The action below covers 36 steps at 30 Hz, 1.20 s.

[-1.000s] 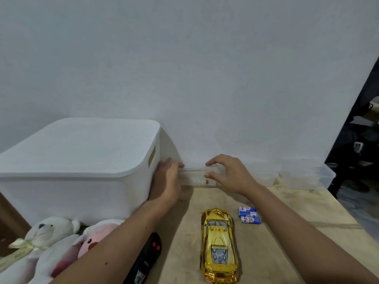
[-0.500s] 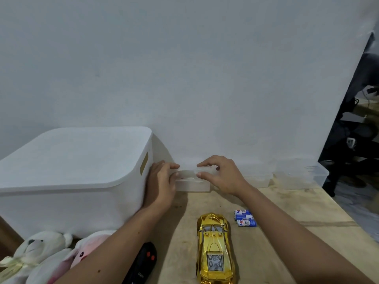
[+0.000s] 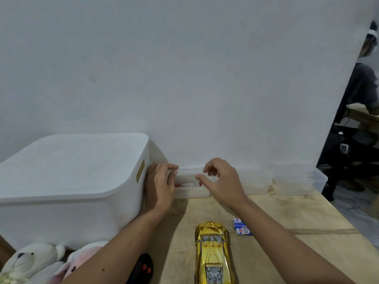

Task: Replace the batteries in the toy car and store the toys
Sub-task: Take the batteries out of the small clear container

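Observation:
A small clear plastic box (image 3: 191, 190) with something red inside stands against the wall. My left hand (image 3: 160, 186) grips its left end. My right hand (image 3: 224, 182) is at its right part, thumb at the front and curled fingers over the top rim. Nearer to me, a gold toy car (image 3: 213, 253) lies on the wooden table (image 3: 276, 253) with its nose toward the wall. Blue-and-white batteries (image 3: 242, 228) lie just right of the car's nose. A black remote with red buttons (image 3: 142, 269) shows under my left forearm.
A large white lidded bin (image 3: 71, 171) fills the left side. A white plush (image 3: 30, 261) and a pink plush (image 3: 82, 257) lie in front of it. More clear containers (image 3: 297, 180) line the wall at the right. A seated person (image 3: 367, 85) is beyond the table's right edge.
My right hand's fingers have lifted and curled above the clear box, and the red item inside now shows. My view has tilted up a little. The left hand stays at the box's end.

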{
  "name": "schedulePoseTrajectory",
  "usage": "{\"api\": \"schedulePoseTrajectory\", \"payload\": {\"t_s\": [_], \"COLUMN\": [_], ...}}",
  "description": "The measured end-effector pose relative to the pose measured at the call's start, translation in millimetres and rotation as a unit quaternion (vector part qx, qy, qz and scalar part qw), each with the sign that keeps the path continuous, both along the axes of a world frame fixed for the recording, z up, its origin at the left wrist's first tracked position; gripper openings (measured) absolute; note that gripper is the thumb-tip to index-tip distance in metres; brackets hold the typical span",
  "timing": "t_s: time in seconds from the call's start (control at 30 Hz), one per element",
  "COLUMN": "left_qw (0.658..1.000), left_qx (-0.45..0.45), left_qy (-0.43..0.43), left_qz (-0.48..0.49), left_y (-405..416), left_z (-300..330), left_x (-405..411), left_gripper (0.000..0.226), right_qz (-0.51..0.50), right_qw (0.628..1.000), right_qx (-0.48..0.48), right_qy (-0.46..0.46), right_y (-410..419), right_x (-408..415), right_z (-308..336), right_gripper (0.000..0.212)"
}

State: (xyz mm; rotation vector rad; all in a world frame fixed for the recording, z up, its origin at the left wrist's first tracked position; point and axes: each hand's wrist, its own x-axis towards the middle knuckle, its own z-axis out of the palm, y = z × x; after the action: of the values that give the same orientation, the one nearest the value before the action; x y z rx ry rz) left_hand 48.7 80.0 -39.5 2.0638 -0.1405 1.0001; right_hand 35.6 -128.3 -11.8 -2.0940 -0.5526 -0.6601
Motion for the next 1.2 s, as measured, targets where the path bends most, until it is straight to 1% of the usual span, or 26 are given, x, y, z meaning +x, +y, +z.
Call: {"api": "schedulePoseTrajectory", "payload": {"t_s": [0.07,0.17,0.23,0.3,0.4,0.5,0.6,0.7,0.9,0.93,1.0,1.03,1.1,1.17,1.2], "left_qw": [1.000,1.000,1.000,1.000,1.000,1.000,1.000,1.000,1.000,1.000,1.000,1.000,1.000,1.000,1.000], "left_qx": [0.007,0.022,0.018,0.012,0.007,0.005,0.002,-0.002,-0.006,-0.004,-0.006,-0.007,-0.009,-0.007,-0.007], "left_qy": [-0.005,-0.011,-0.009,-0.006,-0.008,-0.004,0.004,0.011,0.012,0.011,0.017,0.018,0.021,0.023,0.024], "left_qz": [0.001,0.009,0.007,0.003,-0.006,-0.005,0.001,-0.004,-0.005,-0.006,-0.004,-0.003,-0.001,-0.001,-0.003], "left_y": [1,1,0,-3,-4,-4,-3,-3,-1,0,1,0,0,-1,-1], "left_z": [0,5,9,11,12,13,14,15,14,13,12,13,14,14,14], "left_x": [4,6,7,6,5,5,4,3,4,4,4,3,2,1,1], "left_gripper": [0.031,0.029,0.029,0.030,0.034,0.034,0.036,0.037,0.041,0.041,0.040,0.040,0.041,0.040,0.039], "right_qz": [0.055,0.079,0.089,0.101,0.114,0.123,0.133,0.121,0.131,0.134,0.134,0.134,0.134,0.134,0.137], "right_qw": [0.998,0.985,0.971,0.954,0.923,0.899,0.883,0.871,0.884,0.886,0.889,0.889,0.889,0.896,0.900], "right_qx": [-0.027,-0.121,-0.186,-0.240,-0.316,-0.361,-0.382,-0.417,-0.382,-0.375,-0.368,-0.371,-0.373,-0.354,-0.340], "right_qy": [0.028,0.098,0.124,0.149,0.190,0.214,0.238,0.228,0.237,0.240,0.240,0.234,0.228,0.234,0.236], "right_y": [-1,0,4,10,17,20,19,19,23,23,23,22,22,21,21], "right_x": [-5,-4,-1,5,17,30,38,39,37,37,39,40,43,42,41], "right_z": [1,7,14,23,33,41,43,35,20,19,16,15,14,14,14], "right_gripper": [0.013,0.035,0.042,0.043,0.039,0.038,0.044,0.052,0.037,0.031,0.010,0.004,0.007,0.003,0.007]}}
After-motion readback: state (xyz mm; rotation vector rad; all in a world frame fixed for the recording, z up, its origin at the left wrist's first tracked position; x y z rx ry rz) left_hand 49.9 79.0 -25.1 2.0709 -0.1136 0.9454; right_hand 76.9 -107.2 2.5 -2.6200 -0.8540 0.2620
